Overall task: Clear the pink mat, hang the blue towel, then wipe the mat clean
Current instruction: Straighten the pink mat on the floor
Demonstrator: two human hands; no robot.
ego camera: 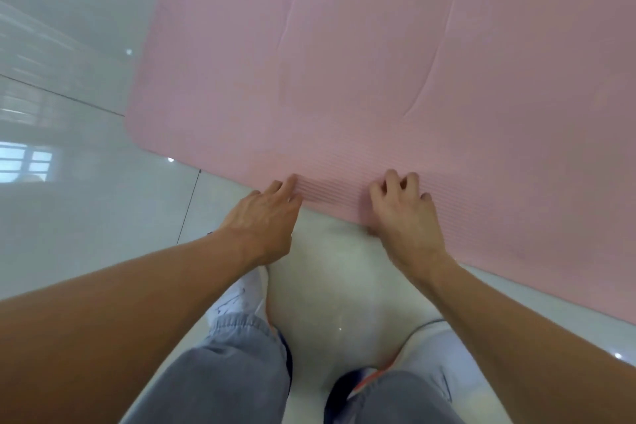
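Observation:
The pink mat lies flat on the floor and fills the upper right of the head view; its ribbed surface shows a few long creases and carries nothing in the visible part. My left hand grips the mat's near edge, its fingers curled over the rim. A short way to the right, my right hand holds the same edge, fingers bent on top and thumb at the rim. No blue towel is in view.
Glossy white floor tiles surround the mat on the left and near side, reflecting a window. My knees in grey trousers and white shoes are just below my hands.

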